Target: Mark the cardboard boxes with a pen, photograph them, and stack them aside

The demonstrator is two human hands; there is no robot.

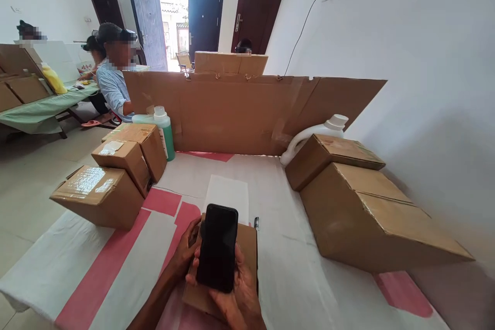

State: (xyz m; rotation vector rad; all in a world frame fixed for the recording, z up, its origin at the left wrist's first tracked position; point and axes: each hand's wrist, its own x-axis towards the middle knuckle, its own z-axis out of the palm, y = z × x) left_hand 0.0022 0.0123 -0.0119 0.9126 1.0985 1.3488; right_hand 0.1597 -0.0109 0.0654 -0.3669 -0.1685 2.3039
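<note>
Right hand [240, 289]: fingers wrapped round a black smartphone [217, 247], thumb along one long edge, fingertips at the other. Judged good practice: press on the edges only, palm backing the lower end, glass untouched. Phone: screen dark, corners rounded, leaning slightly, held above a cardboard box [248, 237] on the worktop [294, 268]. Left hand [185, 252]: fingers curled near the box's left edge; cannot tell whether gripping. Beyond: white sheet [228, 188], then cardboard panel [228, 113].

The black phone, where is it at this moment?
In the head view, the black phone is low, slightly left of centre, in the right hand over a cardboard box; the left hand is beside it.
</note>
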